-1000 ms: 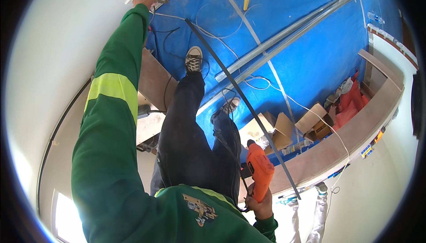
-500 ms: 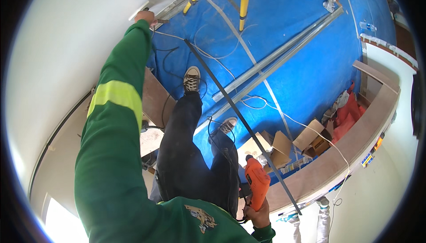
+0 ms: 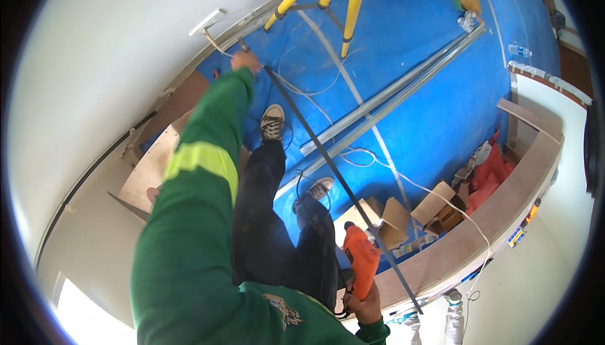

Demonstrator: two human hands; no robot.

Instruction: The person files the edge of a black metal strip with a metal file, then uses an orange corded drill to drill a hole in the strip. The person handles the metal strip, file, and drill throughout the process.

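My left hand (image 3: 247, 63) is stretched out ahead, low beside the wall. Its fingers look closed, with a small dark-grey piece showing past them; what they hold is too small and blurred to name. Close to it are a pale cable and the far end of a long dark metal bar (image 3: 321, 146), which slants toward me on the right. A white power socket strip (image 3: 208, 22) with a pale cable plugged in sits on the wall beyond. At my right side, my right hand (image 3: 365, 308) grips an orange power drill (image 3: 362, 260) by its handle, nose pointing forward.
A yellow tripod (image 3: 351, 17) stands ahead on blue floor sheeting (image 3: 441, 86). Long metal channels (image 3: 394, 96) and a white cord lie across the floor. Open cardboard boxes (image 3: 395, 219) sit by a curved wooden counter (image 3: 498, 222) on the right; a wooden board (image 3: 151, 162) is at left.
My left hand has come away from the wall socket, moving right and nearer, and the socket strip is now uncovered. My right hand keeps the drill almost where it was.
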